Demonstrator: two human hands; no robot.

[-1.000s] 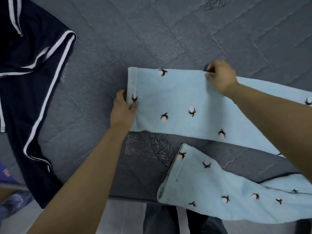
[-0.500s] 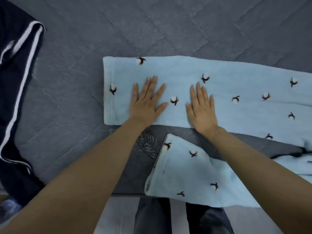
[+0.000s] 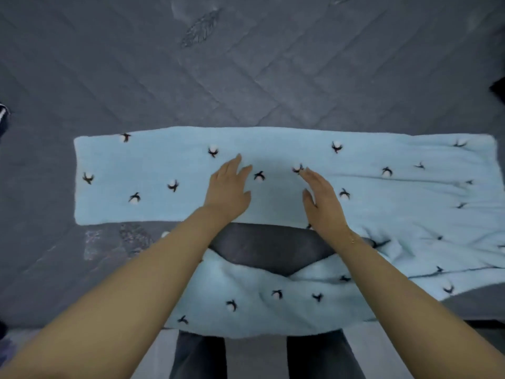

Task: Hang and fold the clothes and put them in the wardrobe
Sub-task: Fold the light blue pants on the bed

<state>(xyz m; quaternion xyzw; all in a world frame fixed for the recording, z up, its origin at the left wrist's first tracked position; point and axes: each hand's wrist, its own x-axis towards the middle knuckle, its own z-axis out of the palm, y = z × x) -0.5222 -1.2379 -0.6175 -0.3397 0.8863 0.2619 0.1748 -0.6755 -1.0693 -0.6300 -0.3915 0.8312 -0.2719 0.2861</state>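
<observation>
We lay both hands, left (image 3: 228, 187) and right (image 3: 322, 199), fingers straight, gripping nothing, on the blue trousers (image 3: 153, 176) to flatten the far leg, stretched from 9 to 3 o'clock across the grey quilt (image 3: 246, 64) for folding.

Grey quilted bedspread (image 3: 246, 77) fills the view, a stitched leaf motif (image 3: 200, 28) up top, another leaf patch (image 3: 131, 237) lower left; striped floor (image 3: 158, 354), possibly a rug, below.
</observation>
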